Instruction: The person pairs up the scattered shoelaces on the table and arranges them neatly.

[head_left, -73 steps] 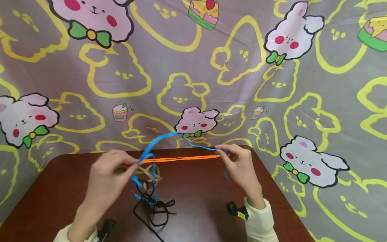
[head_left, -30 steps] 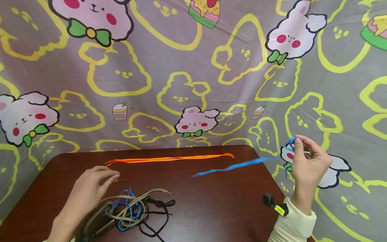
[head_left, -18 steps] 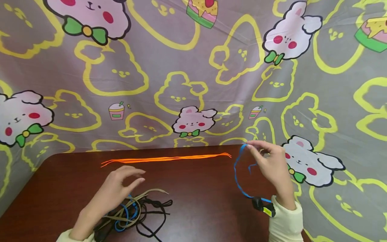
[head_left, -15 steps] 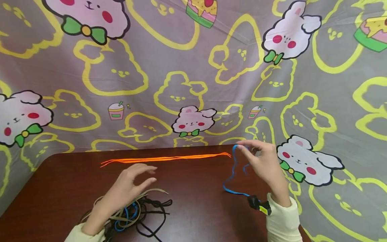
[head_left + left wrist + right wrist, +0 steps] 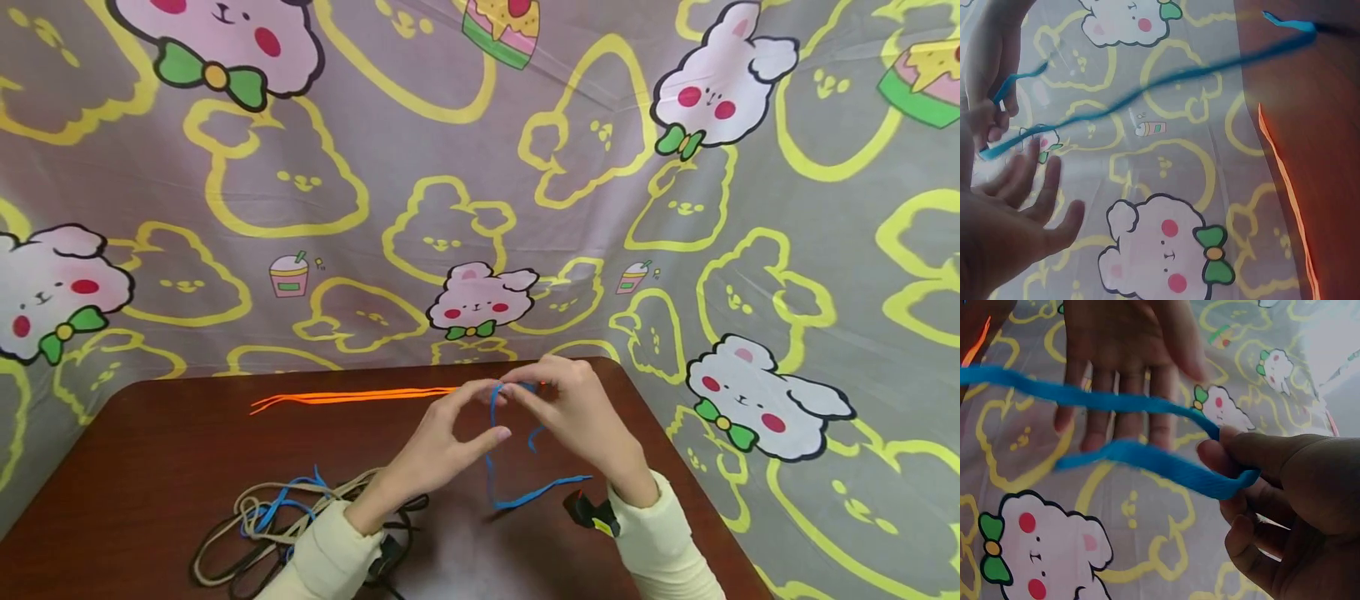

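Observation:
My right hand pinches a flat blue shoelace between thumb and fingertips, above the middle of the table. One long end droops toward the tabletop, and a shorter end dangles by the palm. In the right wrist view the shoelace bends round at the thumb and index finger. My left hand has come up beside it, thumb spread from the fingers. In the left wrist view its fingers are extended beside the shoelace without being closed round it; whether they touch it I cannot tell.
Orange shoelaces lie stretched along the far side of the brown table. A tangle of beige shoelaces, with blue and black ones, lies at the front left, partly behind my left sleeve. A patterned cloth hangs behind.
Earlier both hands held the blue shoelace; the left let go while the right carried it out rightward. Since then the right hand has come back leftward and the left has moved right to meet it.

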A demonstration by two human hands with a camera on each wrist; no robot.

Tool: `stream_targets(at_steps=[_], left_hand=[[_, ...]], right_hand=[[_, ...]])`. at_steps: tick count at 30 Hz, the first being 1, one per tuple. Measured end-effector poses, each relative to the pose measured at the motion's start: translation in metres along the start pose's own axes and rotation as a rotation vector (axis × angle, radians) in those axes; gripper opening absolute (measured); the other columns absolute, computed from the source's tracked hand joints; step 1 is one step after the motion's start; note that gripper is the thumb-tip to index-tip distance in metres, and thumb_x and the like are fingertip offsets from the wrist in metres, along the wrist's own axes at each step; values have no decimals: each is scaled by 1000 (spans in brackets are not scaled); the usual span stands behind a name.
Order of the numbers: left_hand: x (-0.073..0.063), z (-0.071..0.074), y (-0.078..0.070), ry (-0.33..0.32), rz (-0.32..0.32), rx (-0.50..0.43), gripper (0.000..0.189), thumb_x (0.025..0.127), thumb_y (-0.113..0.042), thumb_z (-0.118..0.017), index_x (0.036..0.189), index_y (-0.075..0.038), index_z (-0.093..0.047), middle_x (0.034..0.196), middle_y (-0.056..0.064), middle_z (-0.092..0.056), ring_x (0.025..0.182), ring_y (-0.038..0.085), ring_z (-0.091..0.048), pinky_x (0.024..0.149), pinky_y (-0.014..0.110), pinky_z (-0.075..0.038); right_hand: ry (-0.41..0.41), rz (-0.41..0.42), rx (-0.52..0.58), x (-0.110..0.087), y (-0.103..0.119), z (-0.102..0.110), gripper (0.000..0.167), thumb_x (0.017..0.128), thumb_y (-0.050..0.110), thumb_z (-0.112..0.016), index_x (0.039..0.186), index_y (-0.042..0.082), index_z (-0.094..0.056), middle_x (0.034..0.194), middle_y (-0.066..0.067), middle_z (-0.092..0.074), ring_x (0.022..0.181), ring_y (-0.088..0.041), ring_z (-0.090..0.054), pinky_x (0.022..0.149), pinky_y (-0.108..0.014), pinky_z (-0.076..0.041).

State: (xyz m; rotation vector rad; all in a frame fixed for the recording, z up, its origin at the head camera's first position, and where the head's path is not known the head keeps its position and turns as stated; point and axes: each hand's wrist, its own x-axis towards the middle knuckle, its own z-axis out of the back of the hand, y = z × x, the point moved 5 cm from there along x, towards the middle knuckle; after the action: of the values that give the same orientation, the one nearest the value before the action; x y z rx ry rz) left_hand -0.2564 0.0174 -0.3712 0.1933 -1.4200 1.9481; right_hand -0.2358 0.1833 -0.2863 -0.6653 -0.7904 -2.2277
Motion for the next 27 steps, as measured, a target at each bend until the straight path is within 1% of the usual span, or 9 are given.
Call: stream_targets(at_steps=[3, 5, 7, 11, 14, 17, 22, 24, 27], left_hand=[[2, -2, 1, -54, -41, -30, 12, 97, -19, -71, 109, -19, -75, 101, -4, -73, 109, 13, -64, 97, 39, -51], [0, 2, 1, -84, -40, -19, 10, 99, -16, -68, 101, -17, -77, 91, -4, -72, 101, 12, -64, 85, 35, -53], [-3, 7, 2, -95, -16, 7, 12, 100, -16, -66, 99, -17, -78, 83, -6, -69, 95, 11, -62, 77, 31, -52], [-10, 20, 3, -88, 29, 42, 13, 101, -18, -65, 105, -14, -77, 81, -4, -65, 90, 10, -59, 73, 30, -50], [-16, 32, 2, -96, 38, 64, 14, 101, -19, -65, 106, -13, -77, 86, -4, -63, 87, 10, -59, 72, 29, -50], [-23, 46, 1, -123, 55, 99, 12, 100, -20, -66, 106, -17, -77, 93, -6, -62, 83, 9, -59, 70, 29, -50], [-34, 69, 3, -148, 62, 181, 8, 99, -18, -68, 101, -20, -76, 92, -9, -61, 88, 7, -57, 76, 32, -52], [-38, 78, 5, -152, 63, 224, 7, 98, -17, -69, 98, -20, -76, 90, -10, -61, 92, 8, -57, 79, 33, -53], [-44, 90, 7, -166, 75, 286, 8, 97, -15, -70, 100, -19, -76, 93, -10, -63, 96, 10, -58, 82, 35, -53]], right_hand=[[47, -21, -11, -1, 0, -6, 14, 86, 11, -82, 100, 15, -81, 81, 10, -70, 66, -5, -47, 59, -24, -43], [70, -40, -27, -2, -1, -8, 15, 87, 12, -81, 102, 15, -80, 82, 10, -70, 66, -5, -47, 59, -23, -43], [81, -61, -46, -4, -4, -7, 15, 87, 14, -81, 102, 15, -81, 82, 12, -70, 66, -5, -47, 59, -23, -42], [83, -103, -59, -9, -12, -5, 12, 87, 18, -82, 99, 17, -81, 84, 14, -70, 67, -4, -50, 60, -23, -44], [62, -125, -55, -12, -18, -2, 10, 86, 18, -83, 95, 18, -81, 82, 15, -70, 67, -4, -51, 61, -24, -45], [36, -135, -50, -15, -25, 1, 11, 85, 16, -84, 96, 18, -81, 80, 14, -68, 65, -6, -49, 60, -24, -44], [21, -152, -53, -19, -38, 7, 15, 85, 12, -83, 100, 14, -81, 75, 10, -64, 58, -9, -42, 55, -23, -39], [19, -160, -53, -21, -42, 8, 16, 85, 12, -82, 101, 12, -81, 75, 10, -65, 57, -9, -41, 54, -23, -39], [13, -173, -55, -24, -49, 9, 15, 85, 11, -82, 101, 11, -81, 77, 8, -67, 57, -8, -42, 55, -23, -40]])
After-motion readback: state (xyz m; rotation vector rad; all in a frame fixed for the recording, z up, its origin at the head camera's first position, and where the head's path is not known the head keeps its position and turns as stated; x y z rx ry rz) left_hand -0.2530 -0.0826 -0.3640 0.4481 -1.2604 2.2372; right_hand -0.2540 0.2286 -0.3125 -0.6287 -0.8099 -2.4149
